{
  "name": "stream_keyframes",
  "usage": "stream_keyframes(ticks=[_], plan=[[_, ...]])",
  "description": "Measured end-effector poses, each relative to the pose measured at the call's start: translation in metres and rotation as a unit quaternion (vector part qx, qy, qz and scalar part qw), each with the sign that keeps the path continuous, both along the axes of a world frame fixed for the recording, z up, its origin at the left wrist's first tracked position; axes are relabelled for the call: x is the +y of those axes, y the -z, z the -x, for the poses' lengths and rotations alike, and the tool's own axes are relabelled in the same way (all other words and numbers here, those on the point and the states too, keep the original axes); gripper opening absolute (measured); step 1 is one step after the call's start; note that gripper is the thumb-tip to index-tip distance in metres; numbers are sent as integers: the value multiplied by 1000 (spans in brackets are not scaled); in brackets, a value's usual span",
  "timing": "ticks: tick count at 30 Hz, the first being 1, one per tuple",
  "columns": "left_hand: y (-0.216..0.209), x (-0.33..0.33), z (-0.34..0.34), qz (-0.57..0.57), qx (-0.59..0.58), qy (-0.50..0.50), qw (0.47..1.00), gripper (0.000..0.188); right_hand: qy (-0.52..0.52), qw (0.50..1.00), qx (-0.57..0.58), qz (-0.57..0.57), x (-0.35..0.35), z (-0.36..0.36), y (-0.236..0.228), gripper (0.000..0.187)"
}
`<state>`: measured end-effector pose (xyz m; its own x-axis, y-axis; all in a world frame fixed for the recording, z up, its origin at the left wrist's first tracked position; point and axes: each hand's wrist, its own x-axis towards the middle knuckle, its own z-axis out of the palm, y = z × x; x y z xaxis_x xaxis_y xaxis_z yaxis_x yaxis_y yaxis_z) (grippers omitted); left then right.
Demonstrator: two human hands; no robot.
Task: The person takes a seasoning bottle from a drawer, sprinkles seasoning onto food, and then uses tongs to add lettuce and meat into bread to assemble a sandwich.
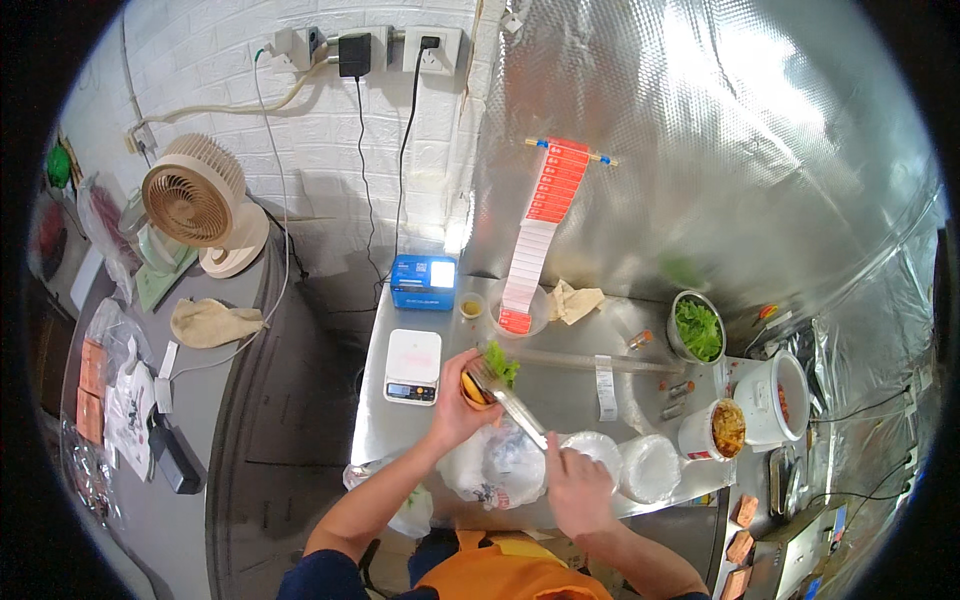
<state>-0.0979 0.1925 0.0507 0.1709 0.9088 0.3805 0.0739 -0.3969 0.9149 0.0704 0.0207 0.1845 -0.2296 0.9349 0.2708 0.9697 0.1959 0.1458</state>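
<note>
My left hand (455, 415) is wrapped round a split bun (473, 394) with a dark filling, held up over the steel table (380, 420). My right hand (580, 490) grips long metal tongs (522, 415) by the handle end. Their far end reaches the open side of the bun. Green lettuce (504, 363) sticks out beside the tongs' tip; how far it sits inside the bun is hidden. Below the hands lie clear plastic bags (500, 470). White round lids or bowls (650, 468) stand near my right hand.
A white kitchen scale (413, 360) and a blue box (423, 282) stand at the left. A label strip (535, 240) hangs at the back. To the right are a lettuce bowl (698, 328), a tub of brownish food (728, 428) and a white bucket (765, 400). A fan (195, 190) stands far left.
</note>
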Motion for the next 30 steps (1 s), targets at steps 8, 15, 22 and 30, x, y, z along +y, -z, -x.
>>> stream_keyframes(ticks=[8, 15, 22, 30], plan=[[58, 81, 71, -68, 198, 22, 978, 77, 71, 988, 127, -42, 11, -1, 17, 54], [73, 170, 96, 35, 552, 198, 809, 89, 174, 956, 227, 62, -34, -18, 47, 55], [74, 165, 82, 52, 680, 181, 708, 131, 218, 935, 267, 81, -59, -24, 66, 59], [50, 190, 134, 7, 598, 185, 780, 138, 221, 917, 323, 80, -40, -17, 77, 55]])
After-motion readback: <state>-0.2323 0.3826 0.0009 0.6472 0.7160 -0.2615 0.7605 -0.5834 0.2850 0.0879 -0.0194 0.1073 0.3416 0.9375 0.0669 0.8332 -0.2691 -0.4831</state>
